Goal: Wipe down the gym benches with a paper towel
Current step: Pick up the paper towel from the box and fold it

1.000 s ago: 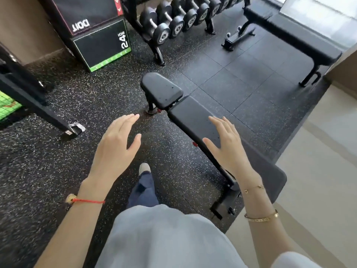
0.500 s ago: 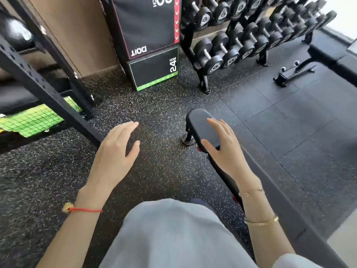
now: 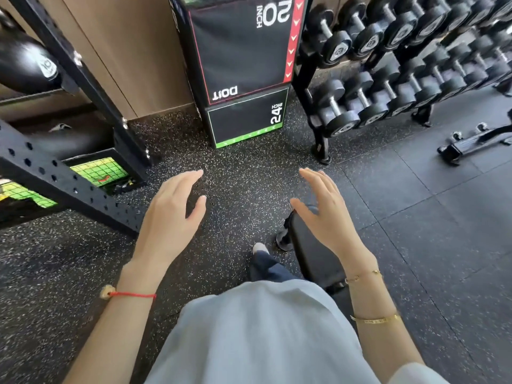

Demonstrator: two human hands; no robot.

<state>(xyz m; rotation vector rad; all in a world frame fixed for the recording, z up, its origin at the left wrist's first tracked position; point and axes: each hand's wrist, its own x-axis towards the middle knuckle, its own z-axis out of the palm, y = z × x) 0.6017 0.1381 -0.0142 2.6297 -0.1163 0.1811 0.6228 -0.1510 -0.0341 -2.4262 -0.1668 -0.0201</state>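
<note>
Hovering both hands out front, nothing held. Left grip (image 3: 169,217): fingers straight and relaxed, spread apart, above the speckled rubber floor (image 3: 243,176). Right grip (image 3: 327,214): same, fingers loose and apart, above the end of the gym bench (image 3: 310,250). Can't tell if it touches the pad. Bench pad is black, smooth, rounded at the end, partly hidden by my arm and grey shirt (image 3: 260,333). Plyo box (image 3: 243,65) ahead, dumbbell rack (image 3: 388,73) to its right.
</note>
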